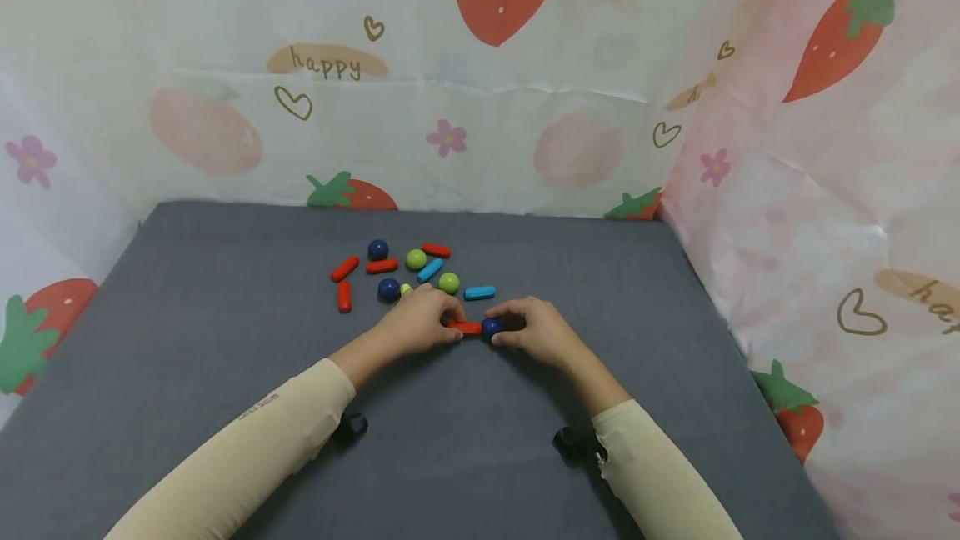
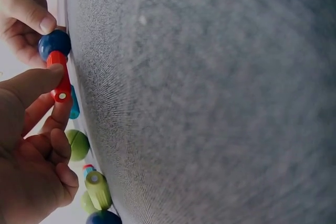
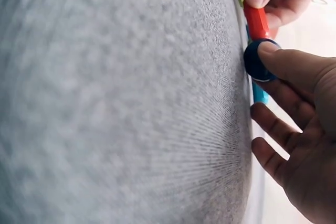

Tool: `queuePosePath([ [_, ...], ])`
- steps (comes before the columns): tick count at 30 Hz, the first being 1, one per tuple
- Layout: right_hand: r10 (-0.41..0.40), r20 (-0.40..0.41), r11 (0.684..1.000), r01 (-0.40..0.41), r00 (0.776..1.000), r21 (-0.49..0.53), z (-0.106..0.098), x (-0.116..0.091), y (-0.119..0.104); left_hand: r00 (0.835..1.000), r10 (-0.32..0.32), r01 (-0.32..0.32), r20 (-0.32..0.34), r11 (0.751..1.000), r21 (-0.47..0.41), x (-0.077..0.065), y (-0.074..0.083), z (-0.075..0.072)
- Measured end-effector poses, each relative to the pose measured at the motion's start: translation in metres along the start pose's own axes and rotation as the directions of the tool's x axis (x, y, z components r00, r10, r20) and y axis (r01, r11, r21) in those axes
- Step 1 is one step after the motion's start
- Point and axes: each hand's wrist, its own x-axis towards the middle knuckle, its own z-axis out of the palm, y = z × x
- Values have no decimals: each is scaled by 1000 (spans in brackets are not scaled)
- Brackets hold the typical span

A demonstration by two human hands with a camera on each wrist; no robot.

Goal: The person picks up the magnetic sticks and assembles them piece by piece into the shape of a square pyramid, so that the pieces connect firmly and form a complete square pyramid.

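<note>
Thumb and fingers of my left hand (image 1: 422, 319) pinch a short red rod (image 1: 469, 328), whose end shows a small pale round spot in the left wrist view. My right hand (image 1: 542, 330) pinches a dark blue ball (image 1: 491, 327) between thumb and fingers. The ball touches the rod's right end, and the two lie in one line just in front of the other pieces. Close behind them is a light blue rod (image 1: 480, 292). Beside the left hand's knuckles a yellow-green rod (image 2: 97, 190) shows, mostly hidden in the head view.
On the grey tabletop (image 1: 247, 298), behind and left of the hands, lie several red rods (image 1: 344, 297), another light blue rod (image 1: 430, 270), two green balls (image 1: 449, 282) and two dark blue balls (image 1: 388, 289). A printed curtain (image 1: 480, 148) stands along the table's back edge.
</note>
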Motion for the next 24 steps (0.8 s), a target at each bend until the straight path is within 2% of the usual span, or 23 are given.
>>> queuePosePath([
  [9, -6, 0, 1000, 6, 1000, -25, -2, -2, 2, 1000, 30, -29, 11, 998, -53, -2, -4, -3],
  [14, 0, 4, 1000, 0, 1000, -27, -3, -4, 4, 998, 55, -53, 21, 995, -80, -3, -9, -10],
  [24, -11, -1, 999, 10, 1000, -46, -12, -7, 8, 998, 57, -60, -34, 994, -95, 4, -12, -30],
])
